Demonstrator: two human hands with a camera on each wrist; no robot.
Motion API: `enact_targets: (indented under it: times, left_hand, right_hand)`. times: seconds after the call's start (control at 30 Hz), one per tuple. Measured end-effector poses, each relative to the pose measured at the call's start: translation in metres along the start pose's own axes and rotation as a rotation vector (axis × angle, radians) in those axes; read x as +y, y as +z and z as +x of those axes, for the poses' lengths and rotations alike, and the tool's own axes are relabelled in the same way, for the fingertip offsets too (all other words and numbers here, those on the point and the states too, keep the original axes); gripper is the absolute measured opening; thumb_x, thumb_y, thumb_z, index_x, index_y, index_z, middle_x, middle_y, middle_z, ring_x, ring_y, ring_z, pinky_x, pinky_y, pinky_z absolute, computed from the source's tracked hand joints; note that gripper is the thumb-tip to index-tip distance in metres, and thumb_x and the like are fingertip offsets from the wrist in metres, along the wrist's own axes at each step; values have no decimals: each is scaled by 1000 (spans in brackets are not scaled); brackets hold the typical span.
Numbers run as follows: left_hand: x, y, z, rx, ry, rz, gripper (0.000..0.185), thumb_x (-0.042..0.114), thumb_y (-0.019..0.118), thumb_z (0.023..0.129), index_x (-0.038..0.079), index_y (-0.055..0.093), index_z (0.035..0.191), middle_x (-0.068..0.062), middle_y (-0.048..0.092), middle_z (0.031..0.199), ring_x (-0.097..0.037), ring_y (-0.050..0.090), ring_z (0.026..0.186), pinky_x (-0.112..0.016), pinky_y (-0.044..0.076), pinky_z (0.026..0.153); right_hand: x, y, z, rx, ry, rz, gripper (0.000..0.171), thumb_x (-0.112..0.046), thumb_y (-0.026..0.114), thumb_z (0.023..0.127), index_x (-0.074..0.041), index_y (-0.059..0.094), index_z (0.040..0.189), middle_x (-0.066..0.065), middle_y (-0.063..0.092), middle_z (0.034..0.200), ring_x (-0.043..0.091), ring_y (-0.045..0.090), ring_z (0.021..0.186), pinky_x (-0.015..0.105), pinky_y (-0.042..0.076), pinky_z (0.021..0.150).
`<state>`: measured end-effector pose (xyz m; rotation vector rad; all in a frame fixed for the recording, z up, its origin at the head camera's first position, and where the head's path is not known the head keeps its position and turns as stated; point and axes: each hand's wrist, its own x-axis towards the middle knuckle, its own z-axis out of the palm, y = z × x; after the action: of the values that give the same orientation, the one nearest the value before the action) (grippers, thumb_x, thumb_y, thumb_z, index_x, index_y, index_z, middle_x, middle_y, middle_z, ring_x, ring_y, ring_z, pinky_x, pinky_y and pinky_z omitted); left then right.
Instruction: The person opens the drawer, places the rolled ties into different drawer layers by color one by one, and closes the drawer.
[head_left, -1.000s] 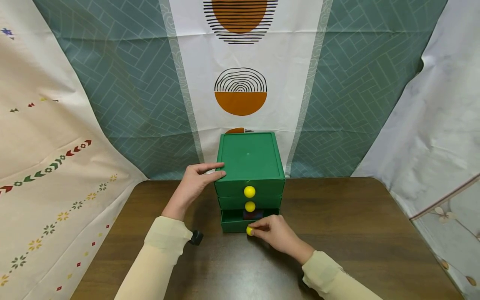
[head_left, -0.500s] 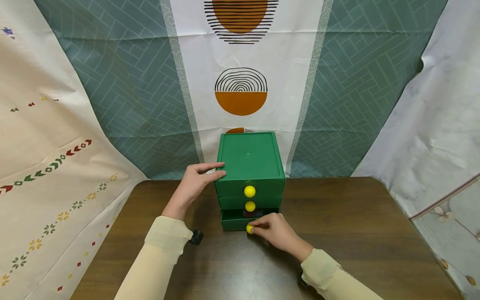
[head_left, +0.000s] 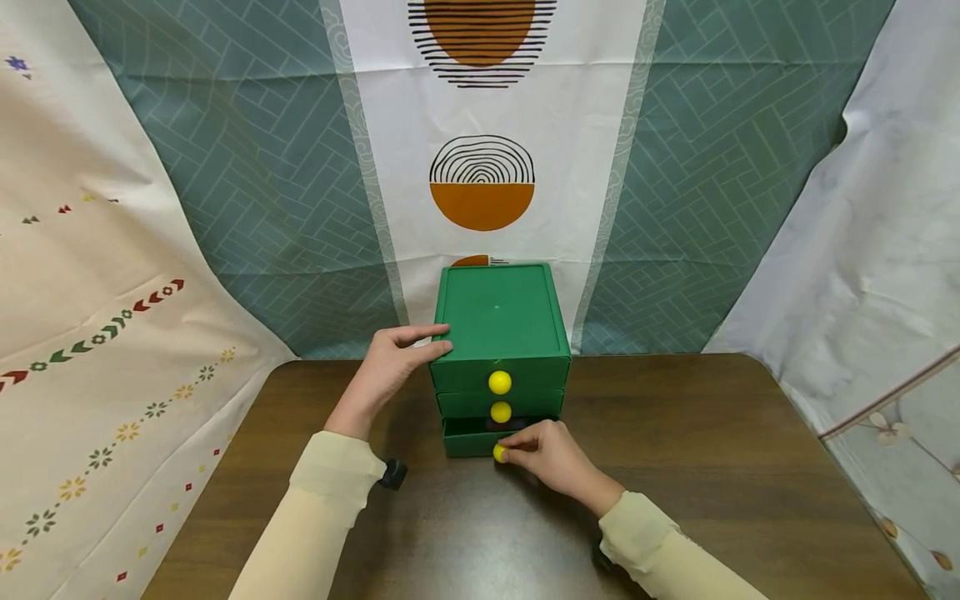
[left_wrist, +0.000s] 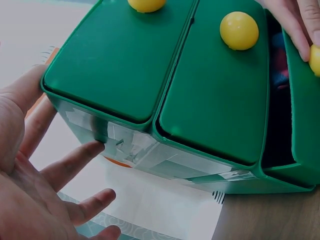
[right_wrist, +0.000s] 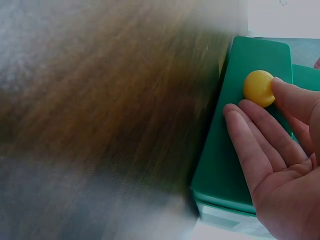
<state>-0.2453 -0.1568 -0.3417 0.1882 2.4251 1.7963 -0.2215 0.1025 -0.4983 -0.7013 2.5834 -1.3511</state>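
Note:
A small green drawer cabinet (head_left: 498, 312) stands on the table, with round yellow knobs on its drawers. Its bottom drawer (head_left: 467, 445) is partly pulled out, while the two drawers above sit flush. My right hand (head_left: 558, 462) pinches the bottom drawer's yellow knob (right_wrist: 258, 89) between thumb and fingers. At the cabinet's upper left edge, my left hand (head_left: 384, 371) rests with thumb and forefinger; the left wrist view shows its other fingers spread along the taped side. Something dark with red and blue (left_wrist: 280, 62) lies inside the bottom drawer, mostly hidden.
The brown wooden table (head_left: 712, 467) extends on both sides of the cabinet. Behind it hangs a green and white patterned cloth (head_left: 300, 208). A cream embroidered cloth (head_left: 97, 333) hangs at the left and a pale one (head_left: 885, 250) at the right.
The bottom drawer has slid a little inward, and my right hand has moved with its knob toward the cabinet. My left hand has stayed in place.

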Motion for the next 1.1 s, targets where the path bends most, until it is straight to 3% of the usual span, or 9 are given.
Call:
enact_targets:
  times: [0.37,1.1]
  left_hand:
    - [-2,0,0,-4,5,-1,41,31,70,84,21,64,123,3,51,136,-22,37,133,-48,34,109]
    - [-3,-1,2,8,10,-15,40,29,71,83,19,65,122,3,51,135,-22,38,133,-46,36,107]
  right_hand:
    - [2,2,3,51,27,1,17,-32,70,83,-25,75,98,-14,72,90,-1,65,79,19,53,64]
    - [10,9,13,191,92,130,15,-27,75,79,-20,77,92,-9,73,88,4,66,80,20,54,63]
